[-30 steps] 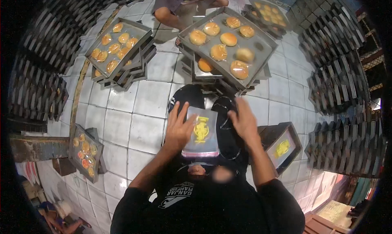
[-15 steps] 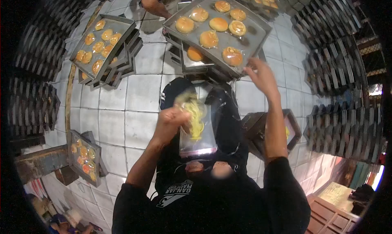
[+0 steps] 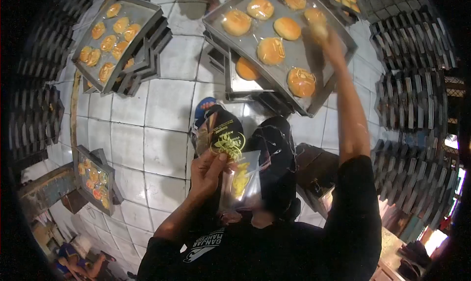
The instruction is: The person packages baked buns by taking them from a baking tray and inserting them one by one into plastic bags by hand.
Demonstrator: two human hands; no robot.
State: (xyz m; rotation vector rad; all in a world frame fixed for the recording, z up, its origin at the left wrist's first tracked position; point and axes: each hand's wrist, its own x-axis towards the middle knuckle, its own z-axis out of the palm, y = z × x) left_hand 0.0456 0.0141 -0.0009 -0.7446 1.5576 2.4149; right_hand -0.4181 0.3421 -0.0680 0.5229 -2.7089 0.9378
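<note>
Between the thumb and fingers of my left hand [image 3: 208, 170] is a clear plastic bag [image 3: 228, 139] with yellow print, held up over my lap. Below it, on my lap, lies a pack of similar printed clear bags [image 3: 241, 185]. My right hand [image 3: 331, 43] reaches over the large metal tray [image 3: 274, 89], its fingers closed around a bun [image 3: 319, 30] near the right side; motion blurs both. Golden round buns [image 3: 271, 51] are spread over this tray, most in printed clear wrapping. One bun [image 3: 287, 28] in the middle looks unwrapped.
Under the large tray are more trays, with another bun [image 3: 247, 69] showing. To the left stands a stack topped by a tray of wrapped buns [image 3: 121, 24]; a smaller tray [image 3: 98, 183] sits lower left. Stacked dark trays [image 3: 409, 102] line both sides. A person [image 3: 81, 264] is at lower left.
My right hand has moved from the tray's near right corner up onto a bun. My left hand's bag, blurred before, now shows upright and spread. The view has shifted slightly.
</note>
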